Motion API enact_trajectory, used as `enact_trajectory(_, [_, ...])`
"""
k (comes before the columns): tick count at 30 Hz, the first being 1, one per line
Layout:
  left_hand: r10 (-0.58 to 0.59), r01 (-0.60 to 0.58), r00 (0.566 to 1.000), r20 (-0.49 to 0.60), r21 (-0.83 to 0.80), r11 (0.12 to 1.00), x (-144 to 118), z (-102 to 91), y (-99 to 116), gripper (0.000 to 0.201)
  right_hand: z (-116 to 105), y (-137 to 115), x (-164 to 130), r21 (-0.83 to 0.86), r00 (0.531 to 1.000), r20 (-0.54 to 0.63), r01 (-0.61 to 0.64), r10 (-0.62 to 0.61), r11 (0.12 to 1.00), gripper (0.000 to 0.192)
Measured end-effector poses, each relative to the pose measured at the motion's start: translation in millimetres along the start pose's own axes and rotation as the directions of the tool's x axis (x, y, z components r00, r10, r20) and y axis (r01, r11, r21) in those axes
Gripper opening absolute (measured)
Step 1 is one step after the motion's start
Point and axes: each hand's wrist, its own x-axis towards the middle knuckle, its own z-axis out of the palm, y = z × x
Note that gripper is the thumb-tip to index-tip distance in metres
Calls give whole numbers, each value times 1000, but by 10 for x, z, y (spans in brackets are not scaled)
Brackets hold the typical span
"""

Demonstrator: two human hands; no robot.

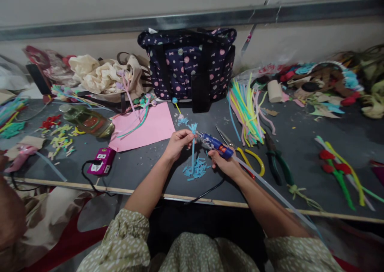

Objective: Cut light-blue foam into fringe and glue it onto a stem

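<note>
Pinched in the fingers of my left hand is a light blue pipe cleaner, held upright with short blue pieces fanned at its top. My right hand is closed around a blue glue gun with a long clear glue stick trailing from its back. The gun's nozzle points left, at or very near the blue tuft; whether it touches I cannot tell. Below the pipe cleaner lies a pile of short blue cut pieces. Yellow-handled scissors rest just beyond my right hand.
Pliers and a bundle of coloured pipe cleaners lie to the right. A pink sheet, a glass bottle and a purple power socket are to the left. A patterned bag stands behind. Another person's arm is at far left.
</note>
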Motion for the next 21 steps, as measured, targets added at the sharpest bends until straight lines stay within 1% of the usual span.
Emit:
enact_trajectory(3, [-18, 18, 1000, -17, -19, 1000, 4, -9, 0, 33, -15, -55, 15, -50, 999, -31, -8, 6, 999, 35])
enact_trajectory(7, [-29, 27, 999, -33, -66, 997, 14, -24, -9, 31, -38, -154, 60, -109, 991, -131, -27, 13, 994, 35])
enact_trajectory(9, [-32, 29, 999, -40, -74, 997, 18, -24, -13, 30, -49, -180, 86, -175, 984, -175, -10, -21, 985, 32])
enact_trajectory(11, [-33, 29, 998, -55, -78, 997, 23, -19, -14, 30, -56, -180, 108, -296, 982, -173, 19, -74, 955, 27])
enact_trajectory(13, [-31, 24, 997, -77, -92, 996, 28, -14, -13, 29, -55, -164, 124, -460, 986, -133, 28, -100, 888, 23])
enact_trajectory(16, [-27, 14, 994, -106, -124, 992, 39, -16, -7, 28, -35, -129, 138, -689, 996, -29, 37, -79, 724, 21])
enact_trajectory(18, [-27, 8, 992, -126, -148, 989, 48, -27, -1, 28, -13, -113, 143, -787, 998, 37, 65, -59, 614, 21])
enact_trajectory(21, [-21, -11, 986, -164, -190, 982, 59, -51, 5, 27, 21, -118, 143, -856, 996, 91, 87, -17, 510, 19])
